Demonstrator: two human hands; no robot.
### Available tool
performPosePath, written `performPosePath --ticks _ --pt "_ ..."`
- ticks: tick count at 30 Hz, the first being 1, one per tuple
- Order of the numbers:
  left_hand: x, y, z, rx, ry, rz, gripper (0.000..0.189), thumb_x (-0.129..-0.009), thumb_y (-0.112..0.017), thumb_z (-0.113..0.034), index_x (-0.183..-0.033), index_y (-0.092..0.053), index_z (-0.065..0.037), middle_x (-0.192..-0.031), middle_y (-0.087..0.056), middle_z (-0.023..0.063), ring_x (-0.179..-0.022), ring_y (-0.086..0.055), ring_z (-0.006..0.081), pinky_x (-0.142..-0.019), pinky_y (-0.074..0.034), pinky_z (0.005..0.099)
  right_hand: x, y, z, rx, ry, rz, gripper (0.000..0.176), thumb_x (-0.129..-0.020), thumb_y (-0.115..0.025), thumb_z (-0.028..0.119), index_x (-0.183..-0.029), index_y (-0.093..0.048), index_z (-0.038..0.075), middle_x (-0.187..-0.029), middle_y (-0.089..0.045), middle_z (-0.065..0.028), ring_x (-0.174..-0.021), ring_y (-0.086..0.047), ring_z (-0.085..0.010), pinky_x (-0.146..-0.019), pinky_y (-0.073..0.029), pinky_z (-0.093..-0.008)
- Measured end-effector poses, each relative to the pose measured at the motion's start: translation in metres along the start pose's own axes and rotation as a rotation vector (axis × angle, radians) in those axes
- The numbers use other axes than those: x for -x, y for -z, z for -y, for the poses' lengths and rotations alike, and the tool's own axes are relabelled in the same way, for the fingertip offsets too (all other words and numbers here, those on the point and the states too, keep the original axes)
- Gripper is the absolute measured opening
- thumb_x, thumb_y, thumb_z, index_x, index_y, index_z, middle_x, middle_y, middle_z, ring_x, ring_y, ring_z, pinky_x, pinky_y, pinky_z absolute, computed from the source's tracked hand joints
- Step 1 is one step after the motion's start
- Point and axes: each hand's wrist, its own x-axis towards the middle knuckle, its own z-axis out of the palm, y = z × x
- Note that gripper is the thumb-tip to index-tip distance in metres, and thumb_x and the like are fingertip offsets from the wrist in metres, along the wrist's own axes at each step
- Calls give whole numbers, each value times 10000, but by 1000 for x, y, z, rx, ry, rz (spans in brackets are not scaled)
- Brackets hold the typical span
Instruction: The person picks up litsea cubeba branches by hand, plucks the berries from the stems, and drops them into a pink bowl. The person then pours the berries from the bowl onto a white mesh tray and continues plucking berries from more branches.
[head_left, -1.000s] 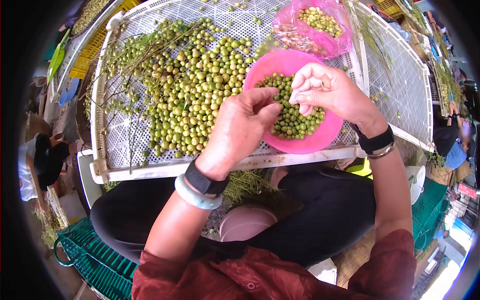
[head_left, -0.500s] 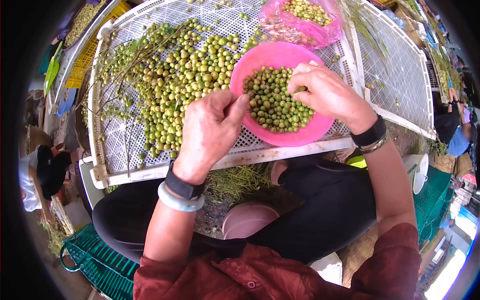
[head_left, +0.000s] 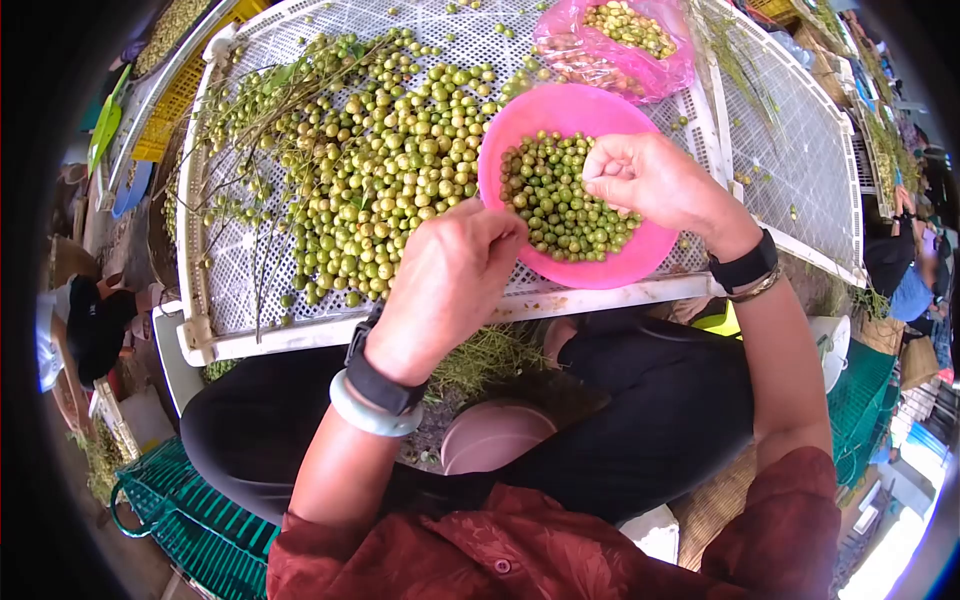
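Observation:
A pink bowl holds many small round green fruits and stands at the front edge of a white perforated tray. My left hand is closed at the bowl's left rim, thumb and fingers pinched together; what is between them, if anything, is hidden. Over the right part of the bowl, my right hand has its fingers curled in, and I cannot make out anything in them. Left of the bowl lies a broad heap of loose yellow-green fruits, with thin twigs across its left side.
Behind the bowl sits a pink plastic bag of paler fruits. A second white tray adjoins on the right. Below are a dull pink basin, cut stems and a green basket. Other people are at both sides.
My left hand has moved right, toward the bowl's rim, still pinched. My right hand has shifted slightly and its fingers are curled more tightly. The view has moved slightly.

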Motion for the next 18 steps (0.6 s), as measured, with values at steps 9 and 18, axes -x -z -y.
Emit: performPosePath --ticks 9,18 --pt "-36 -34 -12 905 205 -22 215 -887 -623 -83 -1066 -629 36 -815 -667 37 -720 -605 83 -671 -500 222 9 -14 34 -336 126 -81 138 -934 -511 120 -902 -584 8 -721 -610 -22 -620 -603 -65 -553 -493 -207" --pt "-52 -23 -23 794 200 -62 86 -840 -634 -84 -863 -628 -2 -689 -614 -9 -590 -544 38 -558 -458 200 11 -13 35 437 317 -462 158 -890 -536 144 -915 -483 -3 -723 -605 -205 -732 -609 -386 -641 -470 -447"
